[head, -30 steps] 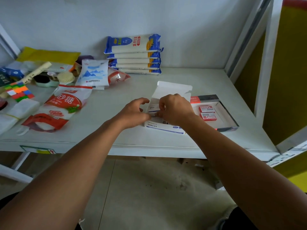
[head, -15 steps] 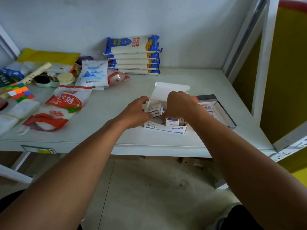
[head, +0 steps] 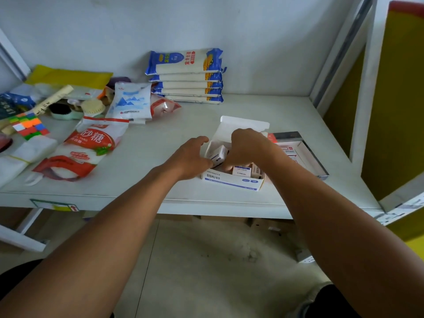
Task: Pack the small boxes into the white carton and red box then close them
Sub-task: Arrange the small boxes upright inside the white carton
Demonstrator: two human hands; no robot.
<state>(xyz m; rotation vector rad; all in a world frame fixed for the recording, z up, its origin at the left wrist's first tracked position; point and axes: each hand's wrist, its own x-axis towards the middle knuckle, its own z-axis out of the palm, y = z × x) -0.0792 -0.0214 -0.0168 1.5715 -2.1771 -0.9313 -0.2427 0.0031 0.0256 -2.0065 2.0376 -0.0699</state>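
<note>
Head camera view, looking down along two bare forearms that reach forward to a pale shelf (head: 286, 115). Both hands meet over an open white carton (head: 231, 182) standing near the shelf's front edge, its lid flap standing up behind the hands. The left hand (head: 191, 158) lies palm down at the carton's left end, thumb lifted and apart from the fingers, which curl against a small white box (head: 219, 154) that sits tilted in the carton's left part. The right hand (head: 246, 148) arches over the carton's middle, knuckles up, fingers bent downward into it beside that tilted box; whether they pinch anything cannot be told, as the fingertips are hidden. Two more small boxes (head: 241, 171) stand upright inside the carton's right part, just under the right wrist. Immediately right of the carton lies the open red box (head: 307, 154), shallow and tray-like, with small red-labelled boxes (head: 289, 151) partly hidden behind the right forearm. Compared with half a second ago, the left hand has moved closer against the carton's end, the right hand has dipped further inside, and the small white box has tipped to a steeper slant. Far back by the wall sits a stack of blue and white packets (head: 185, 76); at the left, a red and white sugar bag (head: 85, 148) and a colourful puzzle cube (head: 28, 125).
</note>
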